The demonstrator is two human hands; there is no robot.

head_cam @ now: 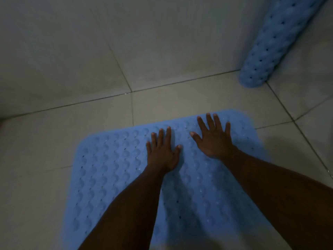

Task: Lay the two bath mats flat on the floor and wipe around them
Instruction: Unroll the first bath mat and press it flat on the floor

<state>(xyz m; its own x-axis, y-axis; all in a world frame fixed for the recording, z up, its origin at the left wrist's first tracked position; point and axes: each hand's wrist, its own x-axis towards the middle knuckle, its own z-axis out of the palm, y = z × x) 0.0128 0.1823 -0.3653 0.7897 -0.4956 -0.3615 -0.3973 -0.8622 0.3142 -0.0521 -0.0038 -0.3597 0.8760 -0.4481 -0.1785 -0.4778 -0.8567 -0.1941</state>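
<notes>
A light blue bath mat [111, 170] with rows of round bumps and small holes lies flat on the tiled floor in the lower middle of the head view. My left hand [162, 152] presses on it palm down, fingers spread. My right hand [212, 138] rests flat beside it, closer to the mat's far edge, fingers apart too. A second blue mat [273, 42] stands rolled up and leaning in the wall corner at the upper right, its lower end on the floor. Neither hand grips anything.
Pale tiled floor [45, 150] surrounds the flat mat on the left, far and right sides. A tiled wall [108, 42] rises just beyond the mat's far edge and meets a second wall at the corner on the right. The light is dim.
</notes>
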